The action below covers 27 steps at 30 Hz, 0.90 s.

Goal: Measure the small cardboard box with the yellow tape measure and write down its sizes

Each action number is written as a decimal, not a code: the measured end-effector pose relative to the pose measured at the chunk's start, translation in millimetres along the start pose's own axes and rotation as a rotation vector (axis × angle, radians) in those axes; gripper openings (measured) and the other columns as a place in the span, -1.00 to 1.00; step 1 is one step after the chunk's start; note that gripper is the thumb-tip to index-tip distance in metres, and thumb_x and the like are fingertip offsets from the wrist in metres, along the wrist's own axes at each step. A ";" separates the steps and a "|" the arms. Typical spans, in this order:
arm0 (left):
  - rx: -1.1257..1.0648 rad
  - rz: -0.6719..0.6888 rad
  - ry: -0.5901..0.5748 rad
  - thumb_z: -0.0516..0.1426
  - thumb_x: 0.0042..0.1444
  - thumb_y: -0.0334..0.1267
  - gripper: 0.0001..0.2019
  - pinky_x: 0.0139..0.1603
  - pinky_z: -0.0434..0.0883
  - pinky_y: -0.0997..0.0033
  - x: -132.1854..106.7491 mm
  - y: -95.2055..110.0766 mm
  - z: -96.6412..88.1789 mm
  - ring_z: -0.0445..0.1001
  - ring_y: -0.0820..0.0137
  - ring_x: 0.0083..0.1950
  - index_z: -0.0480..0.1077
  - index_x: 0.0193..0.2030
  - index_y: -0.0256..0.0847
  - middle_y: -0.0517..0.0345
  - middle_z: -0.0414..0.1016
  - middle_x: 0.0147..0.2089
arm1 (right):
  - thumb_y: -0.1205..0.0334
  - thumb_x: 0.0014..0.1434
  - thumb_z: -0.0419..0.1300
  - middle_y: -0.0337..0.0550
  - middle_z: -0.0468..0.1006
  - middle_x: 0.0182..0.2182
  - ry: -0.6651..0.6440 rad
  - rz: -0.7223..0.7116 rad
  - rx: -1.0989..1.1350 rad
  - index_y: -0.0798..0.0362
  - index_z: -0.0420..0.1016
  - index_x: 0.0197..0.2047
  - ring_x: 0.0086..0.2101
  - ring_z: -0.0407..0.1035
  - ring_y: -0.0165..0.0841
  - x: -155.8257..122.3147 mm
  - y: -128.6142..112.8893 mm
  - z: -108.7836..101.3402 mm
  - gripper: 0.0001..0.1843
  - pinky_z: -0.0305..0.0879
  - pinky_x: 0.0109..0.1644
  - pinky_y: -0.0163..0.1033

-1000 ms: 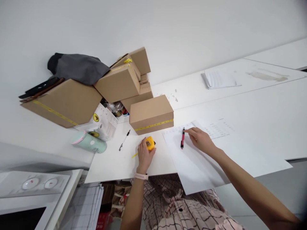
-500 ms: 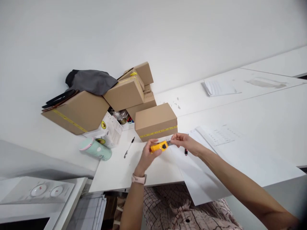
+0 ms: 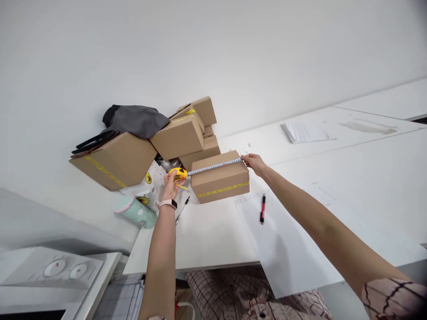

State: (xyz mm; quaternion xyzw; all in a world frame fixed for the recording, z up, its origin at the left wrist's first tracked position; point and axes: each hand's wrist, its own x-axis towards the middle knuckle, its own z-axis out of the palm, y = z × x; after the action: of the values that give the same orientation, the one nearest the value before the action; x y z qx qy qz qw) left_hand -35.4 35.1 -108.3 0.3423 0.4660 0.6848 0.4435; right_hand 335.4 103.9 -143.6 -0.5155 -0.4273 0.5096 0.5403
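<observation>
My left hand (image 3: 171, 186) is closed around the yellow case of a tape measure (image 3: 179, 174), just off the left end of a brown cardboard box (image 3: 220, 181). The pulled-out blade (image 3: 213, 167) runs across the top of this box, its markings facing up. At the box's right end, my right hand (image 3: 254, 163) pinches the free tip of the blade. A yellow strip is stuck along the box's front side. A yellow strap hangs from the tape measure case.
Stacked cardboard boxes (image 3: 180, 135) and a grey cloth (image 3: 138, 121) stand at the back left. A mint-green pouch (image 3: 138, 212) leans near a black-and-clear pen (image 3: 182, 209). A red marker (image 3: 263, 210) lies on white paper (image 3: 283, 253). More papers (image 3: 307, 132) lie farther right.
The tape blade has been drawn out from a short length to span the box top. My left hand has moved left with the case; my right hand has moved up to the box's right end.
</observation>
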 end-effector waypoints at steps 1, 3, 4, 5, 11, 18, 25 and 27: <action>-0.008 -0.019 0.014 0.33 0.01 -0.14 -0.57 -0.15 0.56 0.12 0.7 -5.1 -0.1 0.59 0.31 -0.31 0.24 -0.07 -0.13 0.17 0.54 -0.26 | 0.19 0.04 0.36 -0.29 0.37 -0.51 0.012 -0.006 -0.008 0.06 0.31 -0.48 -0.48 0.22 -0.50 -0.6 3.3 3.5 -0.71 0.24 -0.37 -0.35; -0.013 -0.063 0.043 0.31 0.06 -0.14 -0.56 -0.12 0.56 0.09 1.7 -13.7 0.8 0.60 0.31 -0.30 0.19 -0.01 -0.09 0.16 0.53 -0.21 | 0.19 0.02 0.36 -0.27 0.41 -0.45 0.032 -0.020 -0.050 0.05 0.33 -0.41 -0.44 0.27 -0.47 -2.6 7.9 8.0 -0.75 0.24 -0.39 -0.35; -0.020 -0.074 0.055 0.30 0.07 -0.15 -0.55 -0.12 0.57 0.08 2.2 -17.1 1.7 0.61 0.30 -0.30 0.17 0.00 -0.08 0.16 0.53 -0.19 | 0.18 0.01 0.36 -0.25 0.44 -0.41 0.041 -0.021 -0.080 0.05 0.35 -0.38 -0.41 0.30 -0.45 -3.8 9.4 9.4 -0.75 0.24 -0.39 -0.35; -0.028 -0.081 0.063 0.29 0.08 -0.15 -0.55 -0.12 0.57 0.09 2.7 -19.8 2.7 0.61 0.29 -0.29 0.16 0.01 -0.07 0.15 0.52 -0.18 | 0.16 0.01 0.36 -0.22 0.47 -0.38 0.046 -0.015 -0.109 0.04 0.36 -0.34 -0.39 0.33 -0.43 -5.1 10.6 10.5 -0.74 0.25 -0.39 -0.35; -0.072 -0.070 0.086 0.27 0.11 -0.15 -0.56 -0.16 0.59 0.15 5.4 -26.6 4.8 0.63 0.26 -0.23 0.17 0.04 -0.03 0.12 0.49 -0.12 | 0.02 0.06 0.32 -0.06 0.57 -0.21 0.039 0.075 -0.177 0.05 0.40 -0.28 -0.29 0.42 -0.32 -11.4 11.9 12.4 -0.69 0.32 -0.38 -0.32; -0.056 -0.071 0.061 0.29 0.08 -0.18 -0.66 -0.18 0.61 0.13 7.9 -26.2 1.8 0.62 0.25 -0.23 0.27 -0.06 -0.08 0.10 0.53 -0.16 | -0.09 0.15 0.23 -0.04 0.57 -0.38 0.078 0.021 -0.574 0.04 0.40 -0.48 -0.33 0.44 -0.25 -15.2 -1.8 11.0 -0.63 0.30 -0.32 -0.22; -0.066 0.036 0.023 0.39 -0.07 -0.22 -0.64 0.00 0.56 0.16 -31.2 2.2 9.1 0.60 0.29 -0.15 0.36 -0.19 -0.18 0.13 0.58 -0.20 | 0.02 0.20 0.18 -0.11 0.51 -0.44 0.142 -0.054 -0.716 0.04 0.41 -0.46 -0.40 0.34 -0.30 -16.1 -27.8 9.3 -0.70 0.21 -0.30 -0.21; -0.079 0.051 -0.027 0.41 -0.11 -0.20 -0.60 0.05 0.54 0.06 -68.2 5.8 6.7 0.60 0.20 -0.06 0.38 -0.18 -0.20 0.08 0.60 -0.13 | -0.01 0.23 0.16 -0.15 0.46 -0.45 0.150 -0.154 -0.517 0.04 0.39 -0.41 -0.43 0.28 -0.36 -13.9 -41.6 4.6 -0.69 0.19 -0.33 -0.24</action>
State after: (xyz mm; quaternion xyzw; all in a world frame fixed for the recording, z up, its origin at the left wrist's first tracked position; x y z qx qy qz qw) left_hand -5.8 -26.9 -104.5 0.3455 0.4236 0.7090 0.4455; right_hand 333.8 92.9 -100.9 -0.6386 -0.5400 0.3012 0.4581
